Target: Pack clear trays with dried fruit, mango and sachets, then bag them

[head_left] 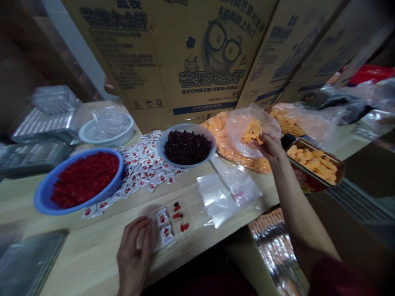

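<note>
My left hand [135,248], fingers bent together, holds the left edge of a clear plastic tray [186,214] on the table. Two small white packets [162,216] with red prints lie in its left part. Red pieces [184,227] and dark pieces sit in its right part. Farther off, my right hand [271,146] is at the mouth of a clear plastic bag [239,123], its fingers closed on an orange candy piece [253,130]. The fingertips are partly hidden. The bag lies on a larger spread of orange pieces [214,125].
A blue basin [40,201] of red pieces, loose white packets [145,160] and a bowl [163,150] of dark pieces line the table. Clear bags [216,197] lie near the front edge. A box [341,168] of orange pieces stands right; large cartons [173,53] rise behind.
</note>
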`<state>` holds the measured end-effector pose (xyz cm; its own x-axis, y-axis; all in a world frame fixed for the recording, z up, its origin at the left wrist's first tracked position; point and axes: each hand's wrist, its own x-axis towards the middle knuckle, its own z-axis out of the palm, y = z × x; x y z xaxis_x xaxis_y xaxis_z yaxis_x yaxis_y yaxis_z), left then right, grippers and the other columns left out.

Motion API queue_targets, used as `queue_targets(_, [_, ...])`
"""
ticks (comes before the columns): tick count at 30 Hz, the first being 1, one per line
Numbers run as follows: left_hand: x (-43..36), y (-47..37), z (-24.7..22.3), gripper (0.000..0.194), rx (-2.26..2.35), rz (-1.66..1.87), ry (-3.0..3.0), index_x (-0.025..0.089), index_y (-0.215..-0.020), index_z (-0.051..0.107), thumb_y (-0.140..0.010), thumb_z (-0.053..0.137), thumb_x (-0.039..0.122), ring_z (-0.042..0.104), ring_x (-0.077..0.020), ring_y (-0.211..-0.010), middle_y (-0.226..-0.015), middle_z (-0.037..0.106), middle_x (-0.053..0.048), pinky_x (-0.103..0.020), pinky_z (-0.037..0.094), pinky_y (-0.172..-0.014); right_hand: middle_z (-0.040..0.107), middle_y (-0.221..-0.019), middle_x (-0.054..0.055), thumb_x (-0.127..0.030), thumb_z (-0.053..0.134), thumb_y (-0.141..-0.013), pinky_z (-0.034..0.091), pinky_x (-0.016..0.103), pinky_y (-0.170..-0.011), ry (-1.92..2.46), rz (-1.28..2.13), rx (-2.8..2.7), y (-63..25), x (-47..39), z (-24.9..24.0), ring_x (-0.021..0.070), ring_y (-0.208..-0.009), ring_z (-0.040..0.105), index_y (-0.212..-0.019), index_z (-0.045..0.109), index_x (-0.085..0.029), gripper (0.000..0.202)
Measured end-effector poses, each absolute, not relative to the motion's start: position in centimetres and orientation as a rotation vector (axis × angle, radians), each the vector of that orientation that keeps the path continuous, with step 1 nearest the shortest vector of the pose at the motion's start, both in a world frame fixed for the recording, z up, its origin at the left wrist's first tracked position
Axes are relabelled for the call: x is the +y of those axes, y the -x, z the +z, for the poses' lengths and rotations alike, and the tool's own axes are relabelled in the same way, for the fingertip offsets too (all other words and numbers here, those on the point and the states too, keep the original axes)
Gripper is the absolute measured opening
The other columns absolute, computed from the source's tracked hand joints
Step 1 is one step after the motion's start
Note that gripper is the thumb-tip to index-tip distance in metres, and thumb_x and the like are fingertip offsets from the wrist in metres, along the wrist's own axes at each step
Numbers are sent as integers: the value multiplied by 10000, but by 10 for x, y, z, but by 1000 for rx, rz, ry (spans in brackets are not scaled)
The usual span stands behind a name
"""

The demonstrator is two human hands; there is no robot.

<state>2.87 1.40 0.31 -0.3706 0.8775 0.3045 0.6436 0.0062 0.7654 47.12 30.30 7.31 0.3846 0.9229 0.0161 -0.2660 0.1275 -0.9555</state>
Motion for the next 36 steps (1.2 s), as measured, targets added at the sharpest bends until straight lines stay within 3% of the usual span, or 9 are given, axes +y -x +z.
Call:
queue_targets(2, [25, -47, 18, 201, 1937, 1340, -1503, 212, -979, 685, -911, 584, 372, 628, -208, -1014, -1060, 671, -56, -280, 530, -770, 671, -758, -28, -166, 787, -635, 547, 233, -637, 1064, 1104, -863, -431, 264, 65, 116, -673, 644, -904, 668, -209, 298])
queue_targets(4, [33, -63, 29, 214, 1833, 1335, -1323, 203, -976, 676, -918, 583, 387, 636, -181, -925, -965, 689, -42, -295, 509, -839, 707, -823, -6, -244, 802, -700, 539, 237, -664, 1060, 1230, -1038, -378, 218, 49, 119, -688, 649, -1011, 693, -221, 330])
queue_targets(8, [36, -66, 34, 346, 1598, 1360, -903, 175, -1088, 614, -896, 605, 463, 604, -126, -694, -843, 687, -29, -227, 468, -616, 726, -980, 37, -294, 731, -825, 528, 288, -786, 950, 1466, -1490, -268, 124, 13, 167, -859, 669, -1066, 709, -237, 249])
queue_targets(12, [10, -34, 24, 385, 1552, 1369, -762, 149, -1045, 616, -799, 725, 424, 493, -77, -537, -689, 604, 25, -189, 384, -501, 703, -1107, 56, -255, 685, -842, 487, 375, -965, 704, 1580, -1679, -195, 71, -15, 223, -1084, 633, -1063, 718, -251, 224])
queue_targets(17, [-17, -1, 1, 345, 1681, 1484, -668, 164, -1021, 608, -769, 733, 365, 588, -119, -660, -801, 647, -6, -234, 500, -611, 724, -1001, 42, -372, 770, -781, 541, 334, -810, 826, 1836, -1386, -174, 70, -33, 204, -903, 669, -1077, 707, -242, 329])
queue_targets(23, [-8, -3, -31, 196, 1932, 1323, -954, 182, -1028, 646, -876, 598, 297, 590, -142, -684, -816, 650, -17, -273, 501, -666, 721, -1014, 36, -459, 761, -803, 532, 312, -812, 996, 1843, -1189, -194, 80, -25, 199, -909, 659, -1128, 699, -249, 392])
queue_targets(29, [-1, -4, -28, 247, 2239, 1032, -1591, 210, -1118, 667, -940, 498, 185, 578, -233, -1032, -1090, 647, -95, -404, 477, -929, 717, -1105, 43, -483, 752, -802, 526, 319, -839, 1028, 1882, -1183, -188, 68, -24, 216, -981, 650, -1103, 725, -262, 375])
queue_targets(33, [-4, -3, -17, 245, 2350, 1032, -1611, 214, -1125, 696, -936, 539, 229, 539, -266, -1086, -1123, 619, -120, -441, 458, -953, 705, -1177, 55, -473, 761, -787, 508, 367, -938, 983, 1935, -1114, -177, 60, -32, 233, -1058, 640, -1131, 726, -257, 407])
queue_targets(36, [-10, -7, -4, 259, 2137, 1190, -1378, 217, -1130, 692, -947, 551, 334, 595, -231, -1034, -1144, 637, -104, -366, 488, -889, 708, -1180, 61, -438, 720, -828, 497, 410, -978, 947, 1918, -1170, -169, 57, -34, 243, -1081, 645, -1164, 709, -261, 380])
